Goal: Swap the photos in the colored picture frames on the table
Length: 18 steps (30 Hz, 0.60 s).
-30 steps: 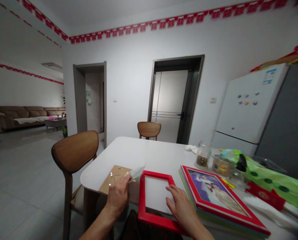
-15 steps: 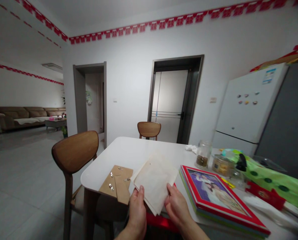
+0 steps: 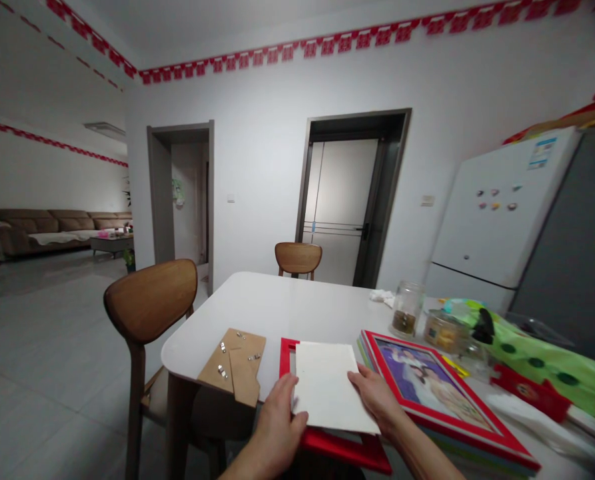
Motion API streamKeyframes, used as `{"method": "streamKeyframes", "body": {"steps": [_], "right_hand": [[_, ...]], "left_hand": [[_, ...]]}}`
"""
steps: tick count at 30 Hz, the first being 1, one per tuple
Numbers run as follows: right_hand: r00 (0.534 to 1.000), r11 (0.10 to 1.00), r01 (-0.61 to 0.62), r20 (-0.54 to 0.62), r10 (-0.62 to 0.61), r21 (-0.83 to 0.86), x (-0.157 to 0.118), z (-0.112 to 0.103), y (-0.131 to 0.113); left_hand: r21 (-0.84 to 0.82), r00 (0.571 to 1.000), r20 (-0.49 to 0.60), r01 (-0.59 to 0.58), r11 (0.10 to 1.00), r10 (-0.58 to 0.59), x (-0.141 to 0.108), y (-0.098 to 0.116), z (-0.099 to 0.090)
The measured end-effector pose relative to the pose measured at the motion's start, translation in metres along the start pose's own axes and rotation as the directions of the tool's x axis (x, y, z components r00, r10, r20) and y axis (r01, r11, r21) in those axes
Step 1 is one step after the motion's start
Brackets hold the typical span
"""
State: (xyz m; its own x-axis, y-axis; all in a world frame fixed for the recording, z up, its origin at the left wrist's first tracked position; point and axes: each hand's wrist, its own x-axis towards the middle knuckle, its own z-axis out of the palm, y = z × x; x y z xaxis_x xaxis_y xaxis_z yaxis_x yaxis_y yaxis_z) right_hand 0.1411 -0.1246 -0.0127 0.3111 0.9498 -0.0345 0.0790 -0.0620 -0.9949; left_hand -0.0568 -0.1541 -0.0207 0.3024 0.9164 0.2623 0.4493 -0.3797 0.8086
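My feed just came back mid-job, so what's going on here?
A person has a white sheet between their left hand at its left edge and right hand at its right. It is over a red frame, covering much of the opening; whether it rests on the frame is hard to tell. A brown backing board with metal clips lies to the left, a framed photo to the right.

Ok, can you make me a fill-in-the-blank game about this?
The left hand and right hand hold white paper over a frame coloured ____.
The brown board lies to the paper's ____.
The plastic with dark spots is coloured light ____.
Missing words: red; left; green.
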Motion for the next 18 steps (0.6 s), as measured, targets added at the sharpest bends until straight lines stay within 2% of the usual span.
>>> {"method": "streamKeyframes", "body": {"steps": [3, 5, 7, 11, 18], "right_hand": [[0.998, 0.998, -0.048, 0.043, 0.050, -0.047, 0.006, -0.001, 0.003], [0.998, 0.993, -0.033, 0.047, 0.039, -0.111, 0.009, 0.002, 0.006], [0.998, 0.963, 0.012, 0.057, 0.004, -0.270, 0.011, 0.007, 0.008], [0.994, 0.797, 0.101, 0.086, -0.063, -0.595, 0.014, 0.012, 0.004], [0.986, 0.591, 0.141, 0.057, -0.158, -0.794, 0.011, 0.009, -0.004]], "left_hand": [[0.096, 0.996, 0.083, -0.032, 0.995, 0.024, -0.002, -0.002, -0.003], [0.128, 0.993, 0.113, -0.058, 0.990, 0.044, -0.003, -0.005, -0.003], [0.152, 0.990, 0.132, -0.079, 0.985, 0.059, -0.004, -0.008, -0.002], [0.181, 0.984, 0.170, -0.083, 0.980, 0.052, -0.007, -0.008, -0.004], [0.244, 0.968, 0.244, -0.121, 0.962, 0.060, -0.008, 0.000, -0.012]]}}
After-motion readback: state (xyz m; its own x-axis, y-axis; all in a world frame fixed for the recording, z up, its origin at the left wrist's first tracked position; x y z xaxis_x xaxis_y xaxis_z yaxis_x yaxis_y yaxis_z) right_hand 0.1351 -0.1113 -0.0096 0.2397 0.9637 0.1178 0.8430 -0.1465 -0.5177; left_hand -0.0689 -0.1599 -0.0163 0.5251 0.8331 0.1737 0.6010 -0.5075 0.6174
